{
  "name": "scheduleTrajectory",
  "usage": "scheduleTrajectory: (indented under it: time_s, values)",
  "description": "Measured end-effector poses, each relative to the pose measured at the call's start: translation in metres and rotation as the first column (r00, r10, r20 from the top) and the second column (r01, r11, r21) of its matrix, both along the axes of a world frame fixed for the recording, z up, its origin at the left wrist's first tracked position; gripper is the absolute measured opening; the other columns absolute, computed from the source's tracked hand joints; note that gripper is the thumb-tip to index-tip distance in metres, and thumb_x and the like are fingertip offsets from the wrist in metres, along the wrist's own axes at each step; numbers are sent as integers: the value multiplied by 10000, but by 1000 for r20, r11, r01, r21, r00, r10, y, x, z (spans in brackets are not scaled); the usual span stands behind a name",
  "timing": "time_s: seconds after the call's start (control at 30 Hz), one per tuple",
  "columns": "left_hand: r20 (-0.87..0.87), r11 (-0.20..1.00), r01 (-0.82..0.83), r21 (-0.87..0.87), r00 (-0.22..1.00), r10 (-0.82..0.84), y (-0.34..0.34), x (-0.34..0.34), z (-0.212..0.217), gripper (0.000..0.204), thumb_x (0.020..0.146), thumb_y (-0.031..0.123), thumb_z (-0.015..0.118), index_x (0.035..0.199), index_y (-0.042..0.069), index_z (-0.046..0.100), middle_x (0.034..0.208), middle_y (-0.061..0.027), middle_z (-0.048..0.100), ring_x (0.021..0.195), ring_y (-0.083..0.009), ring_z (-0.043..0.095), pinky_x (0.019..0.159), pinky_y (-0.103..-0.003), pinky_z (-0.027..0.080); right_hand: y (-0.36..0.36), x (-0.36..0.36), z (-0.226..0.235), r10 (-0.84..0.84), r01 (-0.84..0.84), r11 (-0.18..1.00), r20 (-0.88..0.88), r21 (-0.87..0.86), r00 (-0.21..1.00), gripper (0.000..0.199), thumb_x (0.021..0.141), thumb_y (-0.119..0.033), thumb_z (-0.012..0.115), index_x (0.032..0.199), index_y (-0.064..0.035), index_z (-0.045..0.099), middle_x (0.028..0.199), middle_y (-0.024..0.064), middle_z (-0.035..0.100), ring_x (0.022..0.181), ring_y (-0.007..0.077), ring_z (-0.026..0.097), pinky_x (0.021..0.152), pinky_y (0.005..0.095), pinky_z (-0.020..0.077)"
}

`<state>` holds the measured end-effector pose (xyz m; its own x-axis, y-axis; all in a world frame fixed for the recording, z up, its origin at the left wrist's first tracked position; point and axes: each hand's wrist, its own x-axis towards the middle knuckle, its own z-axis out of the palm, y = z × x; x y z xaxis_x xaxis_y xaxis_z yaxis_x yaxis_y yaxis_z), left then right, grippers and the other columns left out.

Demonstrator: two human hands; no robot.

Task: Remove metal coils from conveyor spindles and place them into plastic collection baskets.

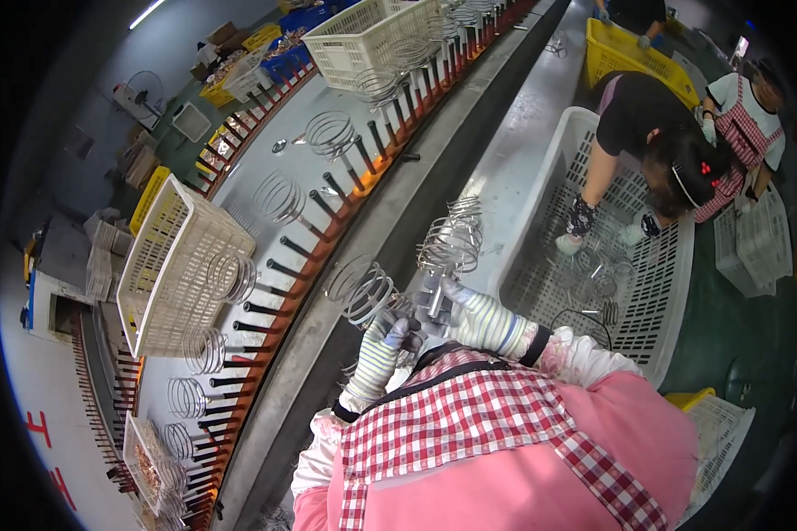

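My left hand (383, 347), in a striped glove, is curled round a coiled wire spring (369, 294) — fingers closed on its near end. My right hand (471, 316) is clamped on a second wire spring (452, 241), held over the grey bench (390, 221) edge. Just right sits a white slatted crate (655, 274), where another person's gloved hand (576, 232) reaches in.

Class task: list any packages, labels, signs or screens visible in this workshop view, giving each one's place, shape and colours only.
Brown cardboard boxes: far upper left, rectangular, stacked by yellow crates.
Red painted floor marks: lower left, on pale floor; angular strokes.
No screens clearly visible.
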<state>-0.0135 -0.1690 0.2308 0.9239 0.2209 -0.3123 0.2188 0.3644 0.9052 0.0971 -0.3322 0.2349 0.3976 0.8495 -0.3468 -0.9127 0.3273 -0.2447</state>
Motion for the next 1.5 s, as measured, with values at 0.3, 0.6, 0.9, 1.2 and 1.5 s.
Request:
scheduleTrajectory:
  time_s: [0.3, 0.6, 0.9, 1.2, 1.5]
  values:
    - [-34, 994, -61, 96, 997, 64, -20, 0, -1, 338, 865, 350, 583, 776, 24, 591, 596, -25, 567, 525, -90, 506, 516, -235, 404, -6, 1, -8, 4, 15, 993, 155, -121, 988, 286, 897, -243, 544, 1144, -104, 510, 1070, 79, 587, 963, 230, 580, 776, 394, 518]
    - [79, 989, 25, 148, 996, -37, -24, 10, -5, 606, 815, 521, 572, 1007, -54, 571, 772, -115, 633, 682, -166, 594, 599, -284, 490, -13, 8, 1, 18, 89, 975, 467, -206, 884, 333, 896, -264, 553, 1152, -58, 503, 1049, 57, 594, 987, 144, 558, 819, 293, 485]
    - [24, 1000, 8, -2, 1000, -8, -41, 15, 4, 668, 818, 544, 545, 1156, -30, 497, 915, -126, 620, 733, -189, 620, 628, -280, 510, -11, 2, 2, 139, 54, 961, 640, -273, 755, 353, 911, -275, 526, 1164, -32, 491, 939, 44, 603, 869, 131, 551, 820, 265, 451]
    - [106, 998, 61, 4, 993, -61, -50, 21, -7, 373, 827, 314, 647, 1064, 38, 563, 879, -34, 597, 738, -121, 574, 644, -263, 490, -27, 3, -5, 130, 19, 974, 626, -225, 769, 334, 926, -244, 500, 1180, -29, 499, 1061, 44, 603, 981, 127, 537, 877, 266, 431]
    - [-1, 992, 97, -81, 995, -97, -72, 44, -25, 424, 787, 389, 669, 961, 22, 548, 773, -52, 596, 655, -135, 570, 583, -240, 440, -40, 29, -33, 176, -31, 963, 535, -268, 827, 359, 903, -331, 523, 1130, -52, 522, 741, 29, 588, 472, 120, 510, 428, 237, 440]
